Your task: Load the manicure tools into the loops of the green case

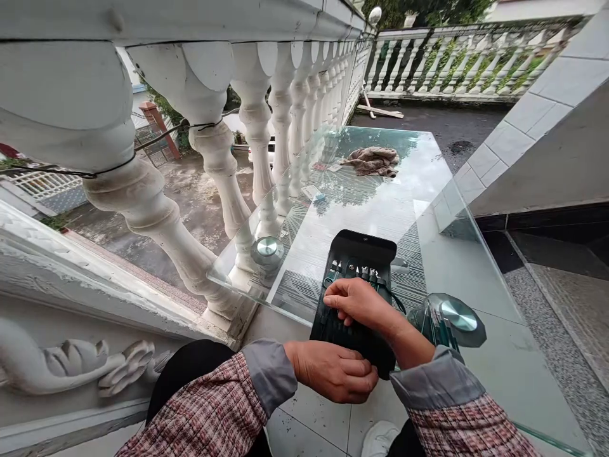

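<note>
An open black case point(352, 346) lies over the near edge of the glass table, its flap point(364, 244) folded back at the far end. Several small metal-tipped tools point(368, 274) sit in a row inside it, like a manicure set. My left hand point(335, 372) rests at the near end of the case, fingers curled down on its edge. Above the middle of the case, my right hand point(358, 301) has thumb and fingers pinched near the left side. Whatever it may hold is hidden. Several slim dark-handled tools point(436, 327) lie on the glass right of the case.
The glass tabletop point(480, 279) bears a crumpled brown cloth point(372, 161) at the back and a small white packet point(313, 193). Round metal discs point(268, 247) mark its supports. A white balustrade point(257, 120) runs along the left; a tiled sloping wall point(528, 120) rises at right.
</note>
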`<control>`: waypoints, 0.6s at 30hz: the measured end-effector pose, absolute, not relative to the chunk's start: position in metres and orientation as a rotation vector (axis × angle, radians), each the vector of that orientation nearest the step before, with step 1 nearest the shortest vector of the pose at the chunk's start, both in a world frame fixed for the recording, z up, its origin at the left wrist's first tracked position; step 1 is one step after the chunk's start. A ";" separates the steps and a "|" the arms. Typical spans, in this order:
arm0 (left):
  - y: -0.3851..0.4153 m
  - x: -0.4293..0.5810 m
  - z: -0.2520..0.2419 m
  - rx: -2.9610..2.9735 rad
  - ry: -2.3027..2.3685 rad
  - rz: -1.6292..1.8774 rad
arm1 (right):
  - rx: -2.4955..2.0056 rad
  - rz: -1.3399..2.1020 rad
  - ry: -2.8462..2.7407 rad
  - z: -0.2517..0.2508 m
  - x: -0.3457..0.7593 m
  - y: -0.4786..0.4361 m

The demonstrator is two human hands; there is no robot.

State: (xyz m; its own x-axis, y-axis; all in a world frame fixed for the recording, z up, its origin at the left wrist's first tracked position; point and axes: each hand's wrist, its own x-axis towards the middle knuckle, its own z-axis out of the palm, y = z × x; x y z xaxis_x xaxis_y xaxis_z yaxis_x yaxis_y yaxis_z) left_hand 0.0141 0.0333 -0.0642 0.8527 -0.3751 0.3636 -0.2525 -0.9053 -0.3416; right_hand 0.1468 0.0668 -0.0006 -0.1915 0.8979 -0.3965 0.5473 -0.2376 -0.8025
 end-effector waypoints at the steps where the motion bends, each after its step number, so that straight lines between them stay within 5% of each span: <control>1: 0.033 0.014 -0.064 -2.743 0.465 -0.612 | -1.730 1.426 -1.646 -0.001 0.146 0.068; 18: 0.026 0.016 -0.060 -2.716 0.328 -0.575 | -1.649 1.439 -1.488 -0.003 0.157 0.079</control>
State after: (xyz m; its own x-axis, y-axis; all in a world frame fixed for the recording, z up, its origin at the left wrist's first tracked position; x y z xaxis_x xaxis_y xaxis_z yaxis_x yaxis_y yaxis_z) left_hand 0.0157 0.0263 -0.0596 0.8911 -0.2911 0.3481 -0.1515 -0.9140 -0.3764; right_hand 0.1568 0.0789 -0.0033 -0.1501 0.9170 -0.3697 0.4000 -0.2856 -0.8709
